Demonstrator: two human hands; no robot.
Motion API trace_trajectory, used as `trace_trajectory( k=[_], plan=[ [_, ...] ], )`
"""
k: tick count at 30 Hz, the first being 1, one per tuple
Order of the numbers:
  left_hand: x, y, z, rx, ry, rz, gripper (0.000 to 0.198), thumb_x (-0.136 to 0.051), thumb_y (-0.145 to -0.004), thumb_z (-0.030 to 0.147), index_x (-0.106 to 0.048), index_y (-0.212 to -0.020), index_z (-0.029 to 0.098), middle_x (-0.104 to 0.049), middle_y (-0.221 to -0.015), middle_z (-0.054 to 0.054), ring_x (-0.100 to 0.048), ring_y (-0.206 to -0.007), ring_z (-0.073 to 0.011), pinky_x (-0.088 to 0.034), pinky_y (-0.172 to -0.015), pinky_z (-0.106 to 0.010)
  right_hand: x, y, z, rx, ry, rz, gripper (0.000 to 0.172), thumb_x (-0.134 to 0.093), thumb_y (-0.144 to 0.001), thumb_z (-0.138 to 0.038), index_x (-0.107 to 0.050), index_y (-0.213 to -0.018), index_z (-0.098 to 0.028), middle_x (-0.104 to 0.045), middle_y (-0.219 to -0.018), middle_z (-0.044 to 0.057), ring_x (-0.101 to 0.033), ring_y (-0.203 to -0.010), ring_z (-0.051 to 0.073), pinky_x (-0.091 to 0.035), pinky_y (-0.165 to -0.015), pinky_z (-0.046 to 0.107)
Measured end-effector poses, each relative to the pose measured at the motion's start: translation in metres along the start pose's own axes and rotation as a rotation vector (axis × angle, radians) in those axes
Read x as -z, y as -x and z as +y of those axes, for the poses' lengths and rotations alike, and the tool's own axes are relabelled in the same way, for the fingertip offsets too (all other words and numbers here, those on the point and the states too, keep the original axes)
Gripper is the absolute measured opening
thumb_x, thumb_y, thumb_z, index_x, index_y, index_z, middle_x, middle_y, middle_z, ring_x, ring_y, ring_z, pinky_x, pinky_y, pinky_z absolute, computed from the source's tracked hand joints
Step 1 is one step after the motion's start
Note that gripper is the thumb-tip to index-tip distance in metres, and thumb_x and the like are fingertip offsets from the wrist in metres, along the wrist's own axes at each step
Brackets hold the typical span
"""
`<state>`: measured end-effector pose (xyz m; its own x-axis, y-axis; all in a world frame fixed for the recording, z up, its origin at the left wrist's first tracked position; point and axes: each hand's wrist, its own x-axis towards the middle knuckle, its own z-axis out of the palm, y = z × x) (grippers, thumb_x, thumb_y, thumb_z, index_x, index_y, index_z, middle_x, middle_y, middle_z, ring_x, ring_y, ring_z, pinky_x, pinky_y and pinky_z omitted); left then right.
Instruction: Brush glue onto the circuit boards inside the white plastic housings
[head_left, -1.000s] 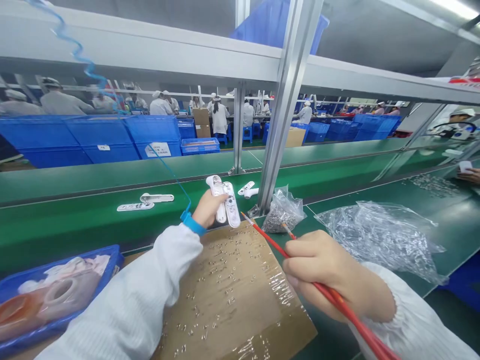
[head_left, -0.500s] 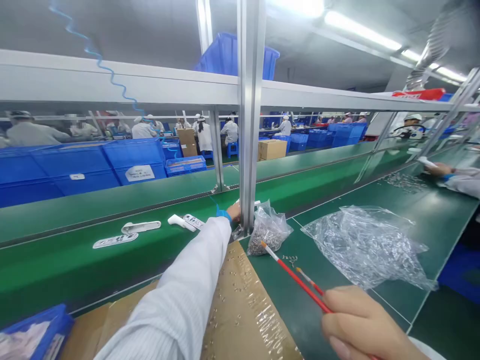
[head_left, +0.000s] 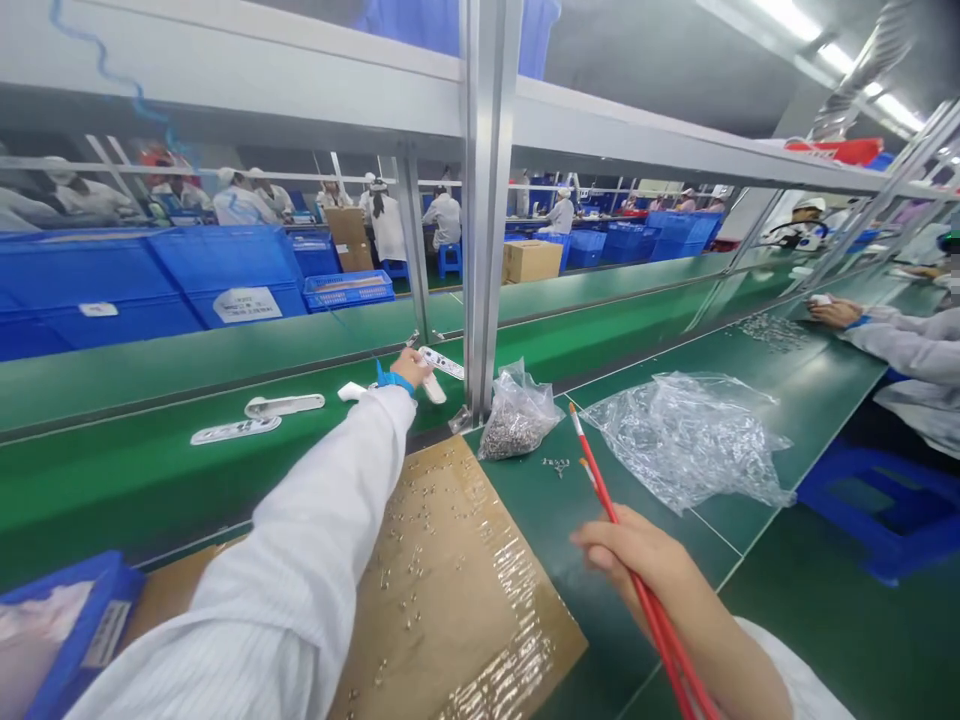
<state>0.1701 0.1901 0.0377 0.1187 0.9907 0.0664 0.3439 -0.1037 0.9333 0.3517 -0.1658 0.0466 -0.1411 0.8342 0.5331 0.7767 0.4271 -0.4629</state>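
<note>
Over the bright green belt (head_left: 112,485), our left hand (head_left: 409,366), banded at the wrist with a blue strap (head_left: 395,379), reaches a pair of white plastic parts: a long flat oval piece with dark marks (head_left: 444,363) and a plain white piece (head_left: 433,389) angled below it. Our fingers meet the pair just left of a silver metal post (head_left: 486,250); whether they grip or only touch, we cannot tell. Well apart from it, our right hand (head_left: 651,552) closes around two slim red-handled brushes (head_left: 592,458), bristles up, above the dark green tabletop (head_left: 536,520). Farther left on the belt, a long hollow white plastic piece (head_left: 289,405) lies near a flat white oval plate (head_left: 235,431), and another white part (head_left: 349,391) shows partly behind our left wrist. Nearer to us, a brown cardboard sheet (head_left: 469,630), glossy with clear tape along its right side, bears scattered small metal pieces (head_left: 412,570). A clear plastic bag of metal bits (head_left: 517,388) stands beside the post, a small metal cluster (head_left: 556,465) near it; crumpled clear plastic (head_left: 690,440) spreads to the right. Beyond, another worker's hands (head_left: 834,313) hold something white.
</note>
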Motion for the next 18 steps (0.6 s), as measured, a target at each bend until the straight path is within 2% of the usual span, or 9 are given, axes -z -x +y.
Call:
trace_trajectory(
  k=[3, 4, 5, 8, 11, 15, 18],
  plan=[
    [0.039, 0.004, 0.006, -0.021, -0.068, 0.087, 0.065, -0.073, -0.068, 0.007, -0.05, -0.127, 0.019, -0.058, -0.122, -0.01, -0.045, -0.126, -0.0308, -0.035, -0.104, -0.048, -0.016, -0.01, -0.003, -0.014, 0.053, -0.081, 0.025, -0.039, -0.098, -0.026, -0.063, -0.093, -0.02, -0.06, -0.076, 0.003, -0.055, -0.071, 0.014, -0.047, -0.062, 0.025],
    [0.05, 0.008, 0.009, -0.018, -0.077, 0.091, 0.067, -0.074, -0.063, 0.004, -0.052, -0.125, 0.018, -0.06, -0.12, -0.01, -0.043, -0.128, -0.0327, -0.033, -0.105, -0.047, -0.022, -0.013, -0.004, -0.012, 0.077, -0.114, 0.025, -0.04, -0.098, -0.026, -0.064, -0.093, -0.02, -0.061, -0.077, 0.004, -0.055, -0.072, 0.014, -0.047, -0.065, 0.026],
    [0.061, 0.013, 0.011, -0.004, -0.079, 0.081, 0.063, -0.074, -0.06, 0.002, -0.056, -0.119, 0.017, -0.062, -0.115, -0.011, -0.044, -0.126, -0.0348, -0.033, -0.104, -0.047, -0.029, -0.016, -0.004, -0.001, 0.102, -0.15, 0.024, -0.042, -0.097, -0.027, -0.064, -0.093, -0.019, -0.062, -0.078, 0.004, -0.054, -0.074, 0.015, -0.047, -0.067, 0.027],
    [0.087, 0.038, 0.019, 0.077, -0.043, -0.023, 0.031, -0.072, -0.061, 0.005, -0.065, -0.09, 0.011, -0.067, -0.089, -0.013, -0.058, -0.106, -0.0385, -0.043, -0.091, -0.05, -0.052, -0.025, -0.003, 0.031, 0.175, -0.27, 0.024, -0.045, -0.096, -0.028, -0.066, -0.091, -0.017, -0.063, -0.079, 0.007, -0.053, -0.077, 0.017, -0.045, -0.071, 0.03],
    [0.111, 0.075, 0.027, 0.113, 0.046, -0.135, 0.013, -0.067, -0.067, 0.009, -0.063, -0.079, 0.012, -0.066, -0.077, -0.011, -0.065, -0.088, -0.032, -0.049, -0.081, -0.046, -0.076, -0.03, -0.004, 0.066, 0.201, -0.374, 0.024, -0.046, -0.095, -0.021, -0.068, -0.085, -0.017, -0.062, -0.075, 0.006, -0.052, -0.078, 0.017, -0.043, -0.074, 0.03],
    [0.139, 0.125, 0.033, 0.058, 0.194, -0.237, 0.026, -0.074, -0.06, 0.008, -0.061, -0.083, 0.015, -0.066, -0.086, -0.008, -0.066, -0.083, -0.0239, -0.053, -0.076, -0.037, -0.102, -0.035, -0.007, 0.117, 0.199, -0.476, 0.022, -0.049, -0.089, -0.01, -0.07, -0.082, -0.017, -0.062, -0.073, 0.005, -0.054, -0.082, 0.018, -0.043, -0.081, 0.031],
    [0.155, 0.153, 0.034, 0.019, 0.185, -0.231, 0.03, -0.078, -0.055, 0.008, -0.062, -0.079, 0.016, -0.066, -0.081, -0.008, -0.065, -0.075, -0.0219, -0.054, -0.067, -0.033, -0.115, -0.039, -0.007, 0.134, 0.206, -0.51, 0.024, -0.049, -0.086, -0.007, -0.069, -0.077, -0.016, -0.06, -0.069, 0.005, -0.054, -0.08, 0.019, -0.043, -0.086, 0.035]
  ],
)
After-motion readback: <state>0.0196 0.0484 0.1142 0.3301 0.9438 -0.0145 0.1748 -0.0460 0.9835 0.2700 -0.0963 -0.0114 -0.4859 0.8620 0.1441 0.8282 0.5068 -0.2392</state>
